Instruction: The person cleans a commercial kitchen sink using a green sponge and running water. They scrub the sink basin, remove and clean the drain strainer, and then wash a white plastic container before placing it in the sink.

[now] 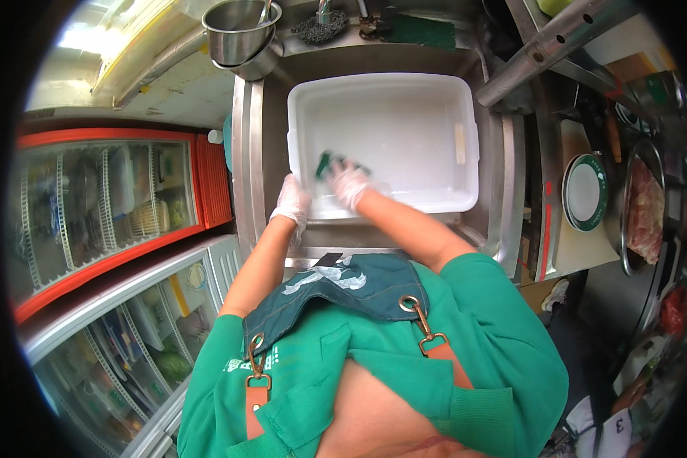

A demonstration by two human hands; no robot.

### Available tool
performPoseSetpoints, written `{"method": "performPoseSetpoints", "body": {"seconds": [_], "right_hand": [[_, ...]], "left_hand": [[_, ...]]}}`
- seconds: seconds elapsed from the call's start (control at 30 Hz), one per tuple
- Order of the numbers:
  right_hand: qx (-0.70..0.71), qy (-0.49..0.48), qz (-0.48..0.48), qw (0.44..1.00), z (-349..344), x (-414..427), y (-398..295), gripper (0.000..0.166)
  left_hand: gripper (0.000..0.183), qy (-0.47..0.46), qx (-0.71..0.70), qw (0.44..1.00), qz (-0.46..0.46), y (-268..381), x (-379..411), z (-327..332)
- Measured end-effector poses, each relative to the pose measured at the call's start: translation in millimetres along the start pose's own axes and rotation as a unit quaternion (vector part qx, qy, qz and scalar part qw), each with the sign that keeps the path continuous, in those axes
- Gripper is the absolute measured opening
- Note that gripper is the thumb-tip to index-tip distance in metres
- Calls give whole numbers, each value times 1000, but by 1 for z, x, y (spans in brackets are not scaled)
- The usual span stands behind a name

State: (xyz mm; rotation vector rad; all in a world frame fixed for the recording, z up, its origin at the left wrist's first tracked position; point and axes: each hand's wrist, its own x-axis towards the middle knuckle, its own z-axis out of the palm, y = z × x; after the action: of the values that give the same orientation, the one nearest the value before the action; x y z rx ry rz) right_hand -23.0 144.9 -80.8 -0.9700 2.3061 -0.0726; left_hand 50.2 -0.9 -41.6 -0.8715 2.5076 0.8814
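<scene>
A white plastic tub (389, 131) with a rounded rim rests in a stainless steel sink (372, 60). Inside it, near the front left, my right hand (348, 184) presses a dark green scouring pad (324, 166) against the floor of the tub. The pad is partly covered by the fingers. My left hand (292, 200) grips the tub's rim at its front left corner, the thumb side uppermost. Both hands wear clear disposable gloves. A pale strip of tape (460, 143) sticks to the tub's right wall.
Stacked steel pots (243, 43) stand at the sink's back left corner. Behind the tub lie a dark wire scrubber (320, 27) and a green pad (421, 31). A metal post (549, 54) slants overhead. Rightward are plates (583, 194) and a tray of meat (644, 212); leftward, glass-door refrigerators (106, 134).
</scene>
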Motion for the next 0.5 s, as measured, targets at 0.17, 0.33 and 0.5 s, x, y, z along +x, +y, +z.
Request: {"method": "performPoseSetpoints", "body": {"seconds": [0.17, 0.33, 0.5], "right_hand": [[-67, 55, 28, 996, 23, 47, 65, 46], [-86, 81, 290, 950, -21, -14, 182, 54], [-177, 26, 131, 975, 73, -19, 157, 63]], "left_hand": [[35, -6, -29, 1000, 9, 16, -7, -8], [32, 6, -93, 995, -33, 14, -17, -5], [36, 5, -26, 999, 21, 9, 11, 12]]}}
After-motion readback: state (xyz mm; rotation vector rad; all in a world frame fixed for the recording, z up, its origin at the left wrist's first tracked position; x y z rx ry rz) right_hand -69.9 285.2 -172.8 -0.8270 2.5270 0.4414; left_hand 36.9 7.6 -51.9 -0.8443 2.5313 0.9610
